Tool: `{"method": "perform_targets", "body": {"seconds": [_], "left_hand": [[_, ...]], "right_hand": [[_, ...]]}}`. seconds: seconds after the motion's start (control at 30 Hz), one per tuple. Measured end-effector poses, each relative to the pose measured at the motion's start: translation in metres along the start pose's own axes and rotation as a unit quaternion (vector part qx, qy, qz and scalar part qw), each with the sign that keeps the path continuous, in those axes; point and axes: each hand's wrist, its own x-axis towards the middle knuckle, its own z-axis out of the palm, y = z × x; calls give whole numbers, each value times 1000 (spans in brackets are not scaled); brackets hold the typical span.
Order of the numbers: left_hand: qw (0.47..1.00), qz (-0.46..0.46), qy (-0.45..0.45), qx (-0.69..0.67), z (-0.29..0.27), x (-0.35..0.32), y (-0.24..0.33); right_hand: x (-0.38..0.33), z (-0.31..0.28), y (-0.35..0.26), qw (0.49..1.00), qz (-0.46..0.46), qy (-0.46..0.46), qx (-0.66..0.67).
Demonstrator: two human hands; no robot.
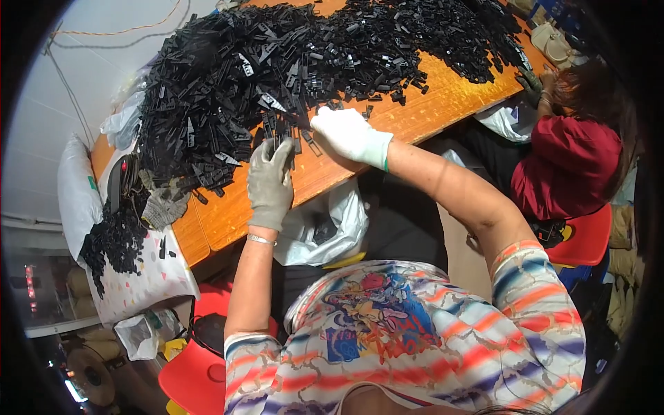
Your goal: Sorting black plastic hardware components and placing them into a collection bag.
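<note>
A large heap of small black plastic pieces [228, 90] covers the far part of an orange-brown wooden table [443, 111]. My left hand [270, 183], in a grey glove, is at the near edge of the heap. Its thumb and fingers come together around a small black plastic piece. To its right, my right hand [349, 136], in a white glove, is closed with the fingertips turned down toward the tabletop. Whatever it may hold is hidden. A few loose black pieces [312, 144] lie between the two hands.
A white plastic bag [332, 232] hangs open below the table edge, before my lap. At left are a knitted glove [164, 207] and a smaller black pile [114, 238] on a pale cloth. A person in a dark red shirt [570, 166] sits at the right.
</note>
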Motion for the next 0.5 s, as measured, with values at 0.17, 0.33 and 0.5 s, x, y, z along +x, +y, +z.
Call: {"method": "perform_targets", "body": {"seconds": [0.17, 0.33, 0.5], "left_hand": [[998, -30, 37, -51, -6, -13, 2], [995, -48, 88, -10, -2, -18, -8], [987, -56, 142, -54, -2, -8, -17]], "right_hand": [[-5, -3, 3, 998, 53, -1, 45], [-13, -8, -4, 984, 138, 32, 109], [-20, -25, -17, 960, 209, 2, 185]]}}
